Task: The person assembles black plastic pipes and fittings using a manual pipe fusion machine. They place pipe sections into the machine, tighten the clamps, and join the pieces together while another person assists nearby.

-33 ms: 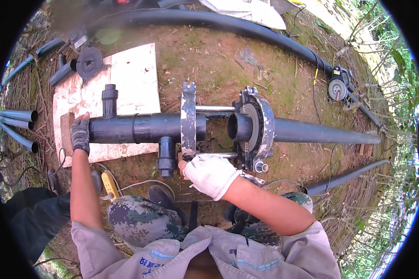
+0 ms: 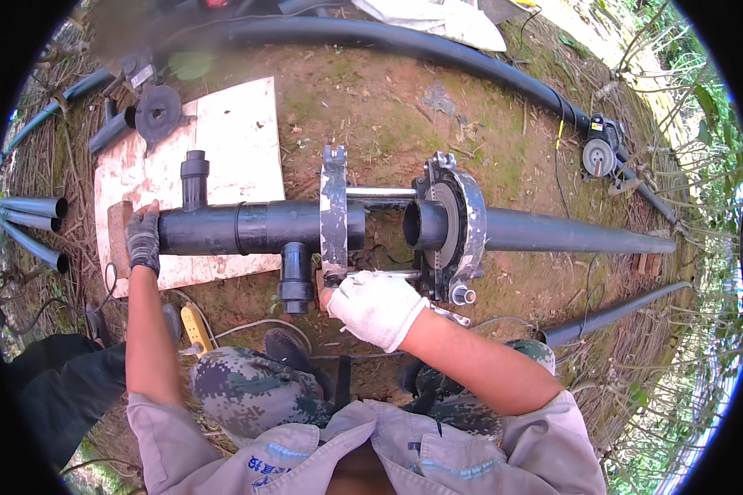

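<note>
A black plastic pipe with two side branches (image 2: 285, 226) lies across the scene, held near its right end in a worn ring clamp (image 2: 333, 223). My left hand (image 2: 144, 238), in a dark fingerless glove, rests against the pipe's left end with its fingers stretched along it. My right hand (image 2: 377, 308), in a white glove, is closed at the lower end of that clamp; the exact part gripped is hidden. Across a gap, a second ring clamp (image 2: 473, 227) holds a long black pipe (image 2: 574, 233). Metal guide rods (image 2: 381, 192) link both clamps.
A pale board (image 2: 238, 124) and a wooden block (image 2: 119, 235) lie at left. A yellow power strip (image 2: 195, 328) with a cable is near my legs. An angle grinder (image 2: 600, 157) lies at right; more black pipes (image 2: 33, 206) are around. Another person's leg (image 2: 66, 388) shows lower left.
My right hand has shifted very slightly at the clamp's lower end. The left hand, both pipes and the clamps stay in place.
</note>
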`<action>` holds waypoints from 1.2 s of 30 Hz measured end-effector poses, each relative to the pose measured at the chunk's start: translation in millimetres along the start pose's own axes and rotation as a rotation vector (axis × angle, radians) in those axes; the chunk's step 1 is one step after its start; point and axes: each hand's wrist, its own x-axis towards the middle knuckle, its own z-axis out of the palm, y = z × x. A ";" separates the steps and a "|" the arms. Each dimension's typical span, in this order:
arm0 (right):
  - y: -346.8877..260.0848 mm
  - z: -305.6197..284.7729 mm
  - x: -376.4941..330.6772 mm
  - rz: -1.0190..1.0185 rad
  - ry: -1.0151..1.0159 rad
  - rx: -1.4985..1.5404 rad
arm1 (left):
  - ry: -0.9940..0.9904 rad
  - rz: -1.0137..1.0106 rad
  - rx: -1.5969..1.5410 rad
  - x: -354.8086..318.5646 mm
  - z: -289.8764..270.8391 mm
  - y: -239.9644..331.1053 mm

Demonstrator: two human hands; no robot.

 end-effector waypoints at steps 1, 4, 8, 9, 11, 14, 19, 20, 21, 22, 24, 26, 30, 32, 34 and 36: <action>3.5 -1.2 -0.6 -0.057 0.023 -0.005 | 0.010 0.010 0.006 2.8 -1.6 -2.2; -4.8 5.9 -5.6 0.036 0.098 -0.003 | 0.021 0.017 -0.023 9.2 -0.8 -9.3; -24.5 20.7 -4.9 0.218 0.230 -0.051 | 0.022 0.034 0.005 11.0 0.8 -10.9; -22.9 19.8 -3.8 0.184 0.192 -0.009 | 0.025 0.032 0.013 11.7 -0.2 -11.9; -11.7 13.0 -0.2 0.115 0.116 0.073 | 0.036 0.038 0.031 13.0 -2.1 -14.0; 0.5 -0.8 0.8 0.003 0.011 0.072 | 0.049 0.051 0.036 12.3 -3.7 -14.3; -5.5 13.4 -11.8 0.093 0.181 0.051 | 0.050 0.065 0.035 -1.3 6.4 2.2; -11.9 24.8 -16.8 0.160 0.202 0.010 | 0.042 0.048 -0.003 0.0 4.5 -0.7; -19.2 29.0 -16.1 0.194 0.238 0.001 | 0.032 0.032 -0.042 5.3 1.0 -6.7; -25.7 32.5 -15.0 0.228 0.274 -0.010 | 0.022 0.016 -0.082 10.1 -1.7 -12.8; -28.5 28.8 -13.1 0.288 0.237 -0.001 | 0.017 0.019 -0.098 10.9 -1.8 -15.2; -22.4 15.6 -5.0 0.225 0.143 -0.005 | 0.031 0.042 -0.076 10.8 -1.6 -18.1; -5.8 -2.6 4.3 0.093 -0.022 0.071 | 0.036 0.057 -0.026 17.6 -2.0 -21.8; -1.9 3.2 1.1 0.008 0.057 0.079 | 0.019 0.043 -0.024 19.2 -4.2 -21.0; -10.6 13.1 -5.3 0.097 0.169 0.064 | 0.030 0.062 -0.039 19.7 -5.0 -21.5; -24.8 23.7 -11.6 0.226 0.308 0.067 | 0.019 0.046 -0.022 16.4 -3.0 -20.0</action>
